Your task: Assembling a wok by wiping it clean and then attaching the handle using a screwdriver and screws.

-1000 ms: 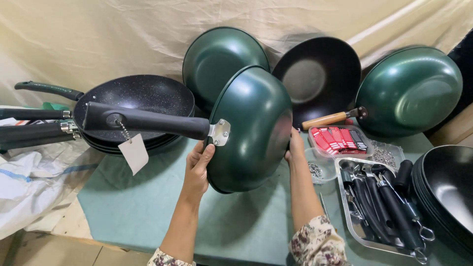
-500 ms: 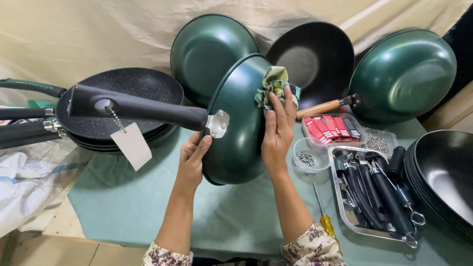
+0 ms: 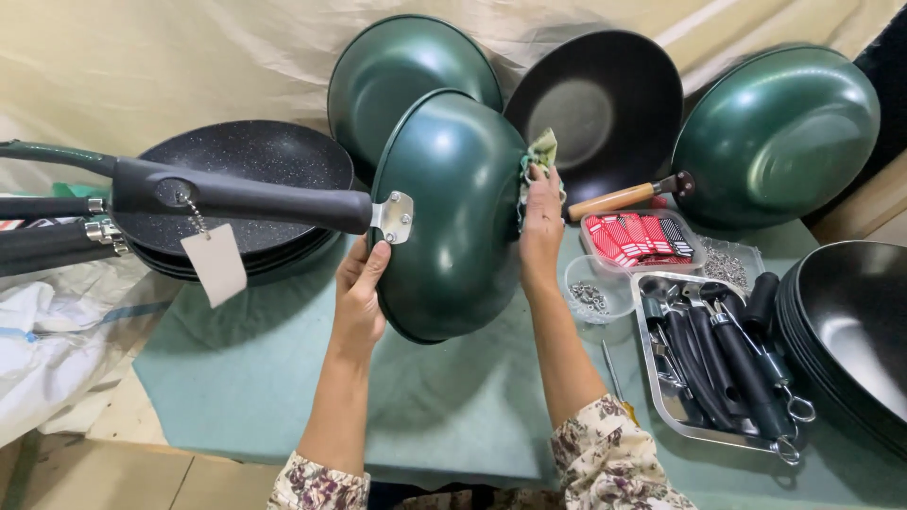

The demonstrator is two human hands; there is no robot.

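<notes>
1. A dark green, round metal wok [image 3: 453,212] stands on edge at the centre of the frame, its domed underside facing the camera and its lower rim just above the teal cloth-covered table [image 3: 236,378].
2. Its long black handle [image 3: 241,194] runs out to the left, fixed by a silver riveted bracket; a blank-looking paper tag [image 3: 215,264] hangs from it on a small chain.
3. The left hand [image 3: 359,293] presses flat against the wok's left rim just below the bracket, fingers open and extended, steadying it rather than closing round it.
4. The right hand [image 3: 541,227] lies against the wok's right edge, fingers curled onto a crumpled green cloth [image 3: 539,156] held to the rim.
5. Behind stand another green wok [image 3: 397,66], a black-lined wok with a wooden handle [image 3: 605,104] and a third green wok [image 3: 775,137].
6. At the left is a stack of speckled black pans [image 3: 236,179].
7. At the lower right a metal tray of black handles [image 3: 727,359] lies beside a clear tub of small screws [image 3: 595,293].
</notes>
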